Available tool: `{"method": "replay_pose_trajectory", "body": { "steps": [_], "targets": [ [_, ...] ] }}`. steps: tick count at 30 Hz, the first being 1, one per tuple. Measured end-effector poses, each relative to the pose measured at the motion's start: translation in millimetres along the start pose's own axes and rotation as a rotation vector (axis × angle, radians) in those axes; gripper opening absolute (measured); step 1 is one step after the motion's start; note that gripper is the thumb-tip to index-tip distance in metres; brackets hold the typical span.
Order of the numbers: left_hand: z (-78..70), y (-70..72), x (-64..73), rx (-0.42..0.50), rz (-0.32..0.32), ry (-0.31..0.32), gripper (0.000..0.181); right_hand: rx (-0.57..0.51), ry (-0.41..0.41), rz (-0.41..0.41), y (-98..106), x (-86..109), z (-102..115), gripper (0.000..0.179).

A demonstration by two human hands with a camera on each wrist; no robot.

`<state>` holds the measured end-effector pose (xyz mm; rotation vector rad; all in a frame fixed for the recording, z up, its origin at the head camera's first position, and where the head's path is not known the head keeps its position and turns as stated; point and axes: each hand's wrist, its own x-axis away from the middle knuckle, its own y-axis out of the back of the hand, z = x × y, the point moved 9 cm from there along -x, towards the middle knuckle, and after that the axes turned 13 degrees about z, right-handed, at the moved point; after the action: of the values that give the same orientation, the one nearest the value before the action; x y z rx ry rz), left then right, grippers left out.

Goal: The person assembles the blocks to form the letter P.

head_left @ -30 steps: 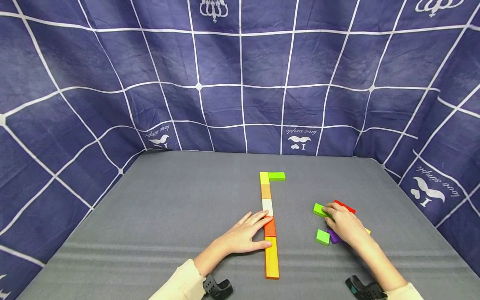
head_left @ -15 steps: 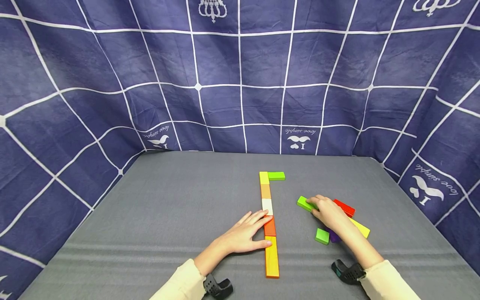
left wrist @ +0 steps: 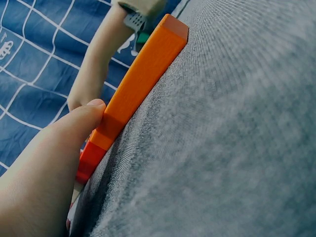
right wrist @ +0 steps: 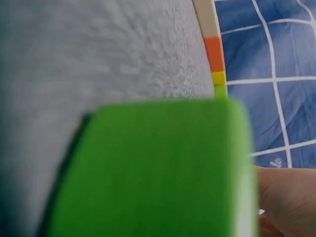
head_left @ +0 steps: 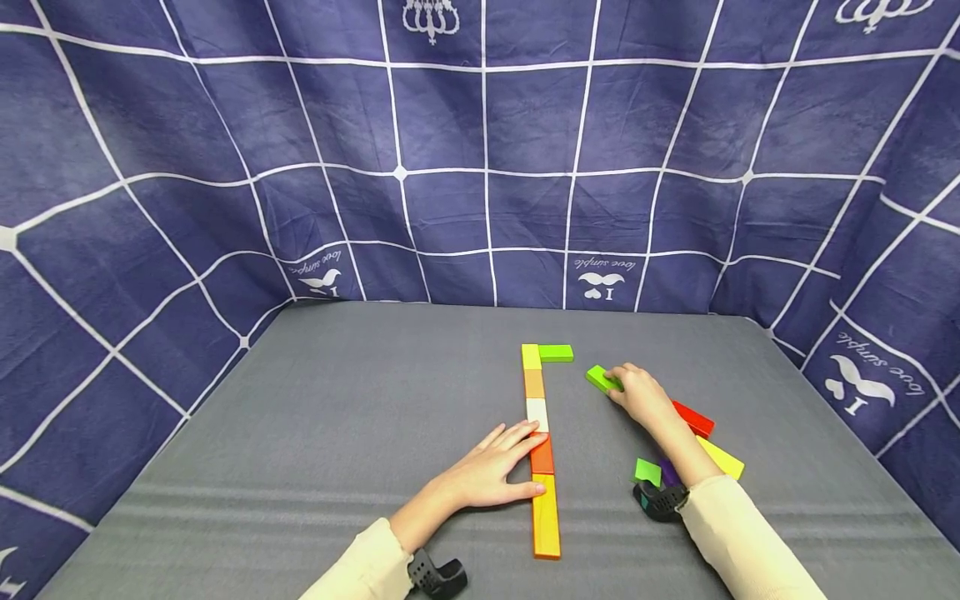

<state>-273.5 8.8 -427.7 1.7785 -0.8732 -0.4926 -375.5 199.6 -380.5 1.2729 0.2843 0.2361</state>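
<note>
My right hand [head_left: 639,398] pinches a green block [head_left: 598,378] at its right end, right of the block row. Large in the right wrist view, that green block [right wrist: 148,168] hides much of the cloth. My left hand [head_left: 486,475] lies with fingers spread: fingertips on the red-orange block [head_left: 542,458], thumb on the long orange-yellow block [head_left: 547,525]. Beyond them the row runs on through a white block [head_left: 537,411], a light orange block [head_left: 533,383] and a yellow block [head_left: 531,356]. Another green block [head_left: 557,353] extends rightward from the yellow one.
Near my right forearm lie a red block [head_left: 694,418], a yellow block [head_left: 723,458], a partly hidden purple block [head_left: 670,473] and a small green block [head_left: 647,471]. Grey cloth [head_left: 360,400] covers the table; a blue curtain with white lines [head_left: 525,208] hangs behind.
My right hand has carried the green block away from the loose blocks, leftward and toward the back. More of the red and yellow blocks shows. My left hand stays in place.
</note>
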Motion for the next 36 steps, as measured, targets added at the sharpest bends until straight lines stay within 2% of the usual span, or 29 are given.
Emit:
{"method": "replay_pose_trajectory", "body": {
  "steps": [7,14,36],
  "targets": [
    [0.5,0.9,0.1,-0.004,0.001,0.009,0.066,-0.022,-0.022,-0.011,-2,-19.9,-4,0.029],
    [-0.2,2.6,0.2,-0.005,-0.004,0.009,0.066,-0.052,-0.049,-0.005,-3,-30.5,-2,0.030],
    [-0.2,0.1,-0.6,-0.019,-0.007,-0.002,0.067,-0.109,-0.057,0.007,-12,-38.9,-7,0.033]
  ]
}}
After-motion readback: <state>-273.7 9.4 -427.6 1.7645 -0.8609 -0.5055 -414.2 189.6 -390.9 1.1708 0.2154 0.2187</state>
